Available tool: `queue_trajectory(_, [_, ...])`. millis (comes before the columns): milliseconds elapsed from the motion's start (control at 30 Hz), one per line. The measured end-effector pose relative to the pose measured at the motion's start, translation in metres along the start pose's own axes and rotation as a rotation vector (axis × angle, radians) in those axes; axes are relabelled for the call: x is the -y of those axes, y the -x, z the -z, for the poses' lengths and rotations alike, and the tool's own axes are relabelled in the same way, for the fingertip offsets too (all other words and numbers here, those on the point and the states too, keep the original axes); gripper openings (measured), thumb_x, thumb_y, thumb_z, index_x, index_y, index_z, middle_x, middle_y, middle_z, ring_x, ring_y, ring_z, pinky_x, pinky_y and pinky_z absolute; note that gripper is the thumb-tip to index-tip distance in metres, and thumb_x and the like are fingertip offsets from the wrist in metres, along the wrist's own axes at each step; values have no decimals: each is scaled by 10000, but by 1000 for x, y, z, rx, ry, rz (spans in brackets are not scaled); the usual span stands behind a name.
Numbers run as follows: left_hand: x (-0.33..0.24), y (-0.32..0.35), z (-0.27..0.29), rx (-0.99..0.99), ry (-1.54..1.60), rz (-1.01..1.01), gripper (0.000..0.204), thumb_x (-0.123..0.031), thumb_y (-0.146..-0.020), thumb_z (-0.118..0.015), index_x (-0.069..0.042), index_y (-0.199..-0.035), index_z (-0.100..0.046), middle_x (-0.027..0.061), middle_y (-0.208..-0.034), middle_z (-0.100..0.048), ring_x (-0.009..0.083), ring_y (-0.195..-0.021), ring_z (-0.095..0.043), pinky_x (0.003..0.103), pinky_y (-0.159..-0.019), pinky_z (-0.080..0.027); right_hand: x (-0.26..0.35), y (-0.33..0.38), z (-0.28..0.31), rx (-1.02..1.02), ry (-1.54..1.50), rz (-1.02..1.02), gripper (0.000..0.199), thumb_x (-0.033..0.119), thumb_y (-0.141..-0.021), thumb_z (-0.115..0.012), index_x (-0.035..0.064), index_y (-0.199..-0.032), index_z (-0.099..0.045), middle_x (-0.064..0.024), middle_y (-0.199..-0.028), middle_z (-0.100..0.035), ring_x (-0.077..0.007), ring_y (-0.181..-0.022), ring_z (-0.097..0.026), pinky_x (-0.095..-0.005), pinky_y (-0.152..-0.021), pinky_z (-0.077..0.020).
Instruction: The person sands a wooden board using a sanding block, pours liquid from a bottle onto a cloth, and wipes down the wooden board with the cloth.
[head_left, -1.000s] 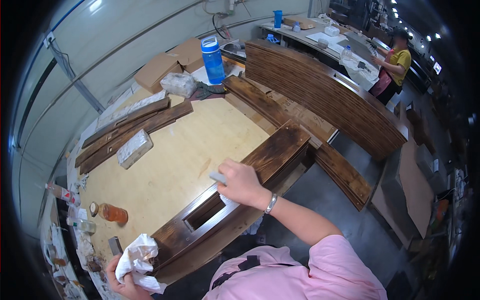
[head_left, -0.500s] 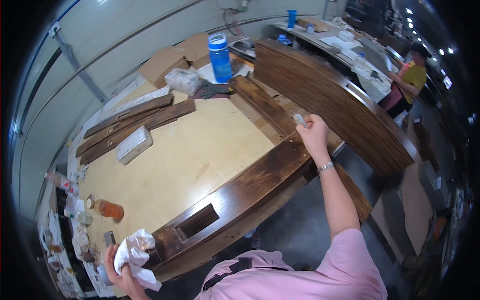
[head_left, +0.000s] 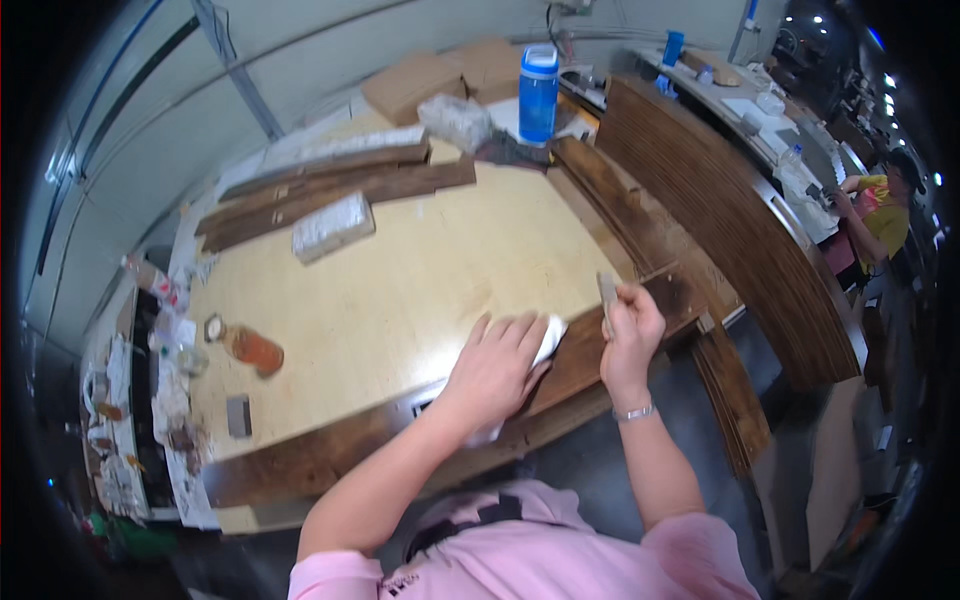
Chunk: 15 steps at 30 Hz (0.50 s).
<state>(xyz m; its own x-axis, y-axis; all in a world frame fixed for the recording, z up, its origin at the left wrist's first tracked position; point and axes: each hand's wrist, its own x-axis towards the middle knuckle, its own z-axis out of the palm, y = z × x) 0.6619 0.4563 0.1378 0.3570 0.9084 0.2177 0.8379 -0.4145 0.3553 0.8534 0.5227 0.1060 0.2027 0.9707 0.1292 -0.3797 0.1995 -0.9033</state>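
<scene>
Currently left hand presses flat, fingers spread, on white cloth over dark wooden frame at bench near edge; right hand grips small block. Frame likely heavy, stiff; grasp along rail.

On the tabletop there is one blue bottle at the far edge, with two cardboard boxes just left of it. Nearer than the bottle lie three long dark boards, one wrapped block, one amber bottle on its side and one white cloth. Two hands are over the dark frame: one left hand and one right hand.
</scene>
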Motion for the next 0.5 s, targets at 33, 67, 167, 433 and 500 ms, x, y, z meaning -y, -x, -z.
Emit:
queue_trajectory(33, [5, 9, -1, 56, -87, 5, 555, -243, -884, -701, -46, -1364, -504, 137, -1350, -576, 314, -1270, -531, 578, -1126, -310, -3, 2, 4, -11, 25, -1, 145, -6, -905, -609, -71, -1034, -602, 17, -822, -578, 5, -675, -477, -162, -571, -346])
queue_trajectory(67, [17, 18, 5, 59, -87, -15, 555, -243, -884, -701, -46, -1364, -504, 137, -1350, -576, 314, -1270, -531, 578, -1126, -310, -5, -3, 3, -27, 24, 11, 145, -6, -905, -609, -71, -1034, -602, 17, -822, -578, 5, -675, -477, -162, -571, -346])
queue_trajectory(167, [38, 58, 28, 191, -185, 171, 549, -296, -906, -676, -81, -1379, -500, 100, -1368, -569, 277, -1284, -531, 697, -1100, -240, 1, -5, -4, -65, 35, 68, 132, -21, -899, -601, -72, -1020, -611, 1, -841, -586, -8, -699, -493, -162, -599, -366])
queue_trajectory(433, [34, 57, 37, 76, -153, 101, 540, -271, -899, -664, -141, -1401, -515, 97, -1302, -586, 289, -1176, -565, 585, -1049, -341, -5, -13, 5, -14, 216, 91, 109, 59, -915, -642, -26, -984, -639, 60, -751, -540, 13, -586, -400, -174, -488, -273])
queue_trajectory(500, [64, 112, 62, 75, -222, 170, 461, -263, -923, -631, -122, -1357, -567, 118, -1246, -606, 296, -1130, -581, 536, -997, -390, -9, -14, 5, -28, 208, 114, 104, 61, -920, -636, -18, -987, -640, 65, -710, -519, 10, -544, -375, -179, -459, -252])
